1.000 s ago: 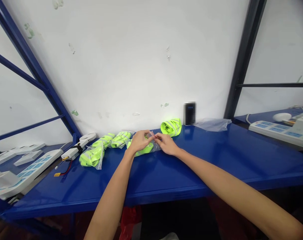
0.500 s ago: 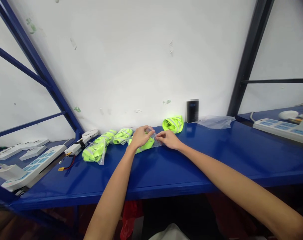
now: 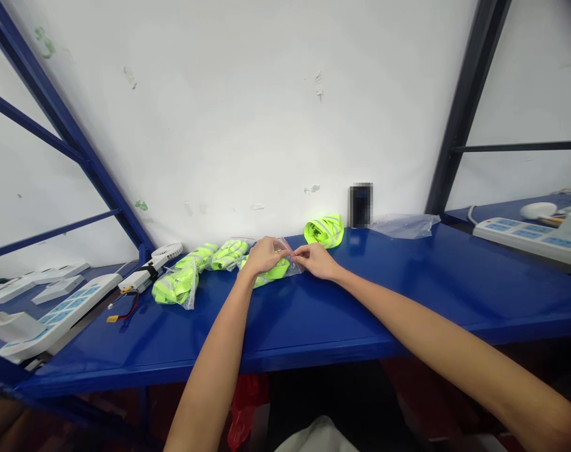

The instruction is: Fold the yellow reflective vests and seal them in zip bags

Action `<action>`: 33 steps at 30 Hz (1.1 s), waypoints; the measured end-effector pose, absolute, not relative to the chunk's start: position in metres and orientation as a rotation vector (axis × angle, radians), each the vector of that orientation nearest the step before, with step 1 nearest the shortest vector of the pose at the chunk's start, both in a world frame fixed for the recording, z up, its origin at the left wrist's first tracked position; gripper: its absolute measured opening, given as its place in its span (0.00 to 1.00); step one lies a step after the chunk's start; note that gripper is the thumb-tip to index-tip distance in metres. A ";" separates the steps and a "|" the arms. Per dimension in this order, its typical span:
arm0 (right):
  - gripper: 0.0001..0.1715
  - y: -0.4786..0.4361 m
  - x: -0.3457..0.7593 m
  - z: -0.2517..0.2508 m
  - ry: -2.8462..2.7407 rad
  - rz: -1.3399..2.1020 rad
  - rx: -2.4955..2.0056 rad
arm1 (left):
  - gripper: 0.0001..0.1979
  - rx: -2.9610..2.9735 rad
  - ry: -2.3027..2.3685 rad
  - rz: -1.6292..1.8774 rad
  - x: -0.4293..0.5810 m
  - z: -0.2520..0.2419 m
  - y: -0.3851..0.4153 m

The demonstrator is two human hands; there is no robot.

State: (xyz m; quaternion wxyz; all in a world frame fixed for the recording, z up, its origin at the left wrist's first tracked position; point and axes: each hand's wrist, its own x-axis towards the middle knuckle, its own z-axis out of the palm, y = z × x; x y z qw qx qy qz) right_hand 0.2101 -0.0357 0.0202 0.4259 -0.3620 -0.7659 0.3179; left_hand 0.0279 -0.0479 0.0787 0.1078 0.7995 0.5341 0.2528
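Both my hands meet at the back of the blue shelf. My left hand and my right hand pinch the open end of a clear plastic bag with a folded neon yellow reflective vest inside it. Three more bagged neon vests lie to the left. A rolled neon vest without a bag rests just behind my right hand.
A small dark device leans on the white wall, with empty clear bags beside it. White power strips lie at far left and far right. A small white fan and a battery with red wires sit at the left.
My hands have stayed on the bag's opening, fingers shifting slightly closer together along it. The view has shifted a little.
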 end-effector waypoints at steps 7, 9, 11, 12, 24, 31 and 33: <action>0.12 -0.038 0.207 0.020 -1.908 0.778 -0.907 | 0.14 2.411 1.611 0.725 0.030 0.078 -0.051; 0.11 -0.038 0.206 0.019 -1.901 0.783 -0.909 | 0.13 2.415 1.619 0.729 0.031 0.078 -0.051; 0.10 -0.037 0.206 0.019 -1.901 0.803 -0.903 | 0.13 2.413 1.632 0.737 0.031 0.077 -0.051; 0.10 -0.036 0.207 0.019 -1.904 0.820 -0.897 | 0.13 2.411 1.641 0.742 0.031 0.077 -0.051; 0.05 -0.032 0.210 0.021 -1.983 0.959 -0.907 | 0.14 2.396 1.717 0.784 0.030 0.074 -0.051; 0.06 -0.033 0.218 0.022 -2.095 0.839 -0.923 | 0.13 2.406 1.689 0.803 0.029 0.074 -0.050; 0.07 -0.031 0.218 0.020 -2.118 0.811 -0.939 | 0.13 2.411 1.675 0.809 0.028 0.073 -0.049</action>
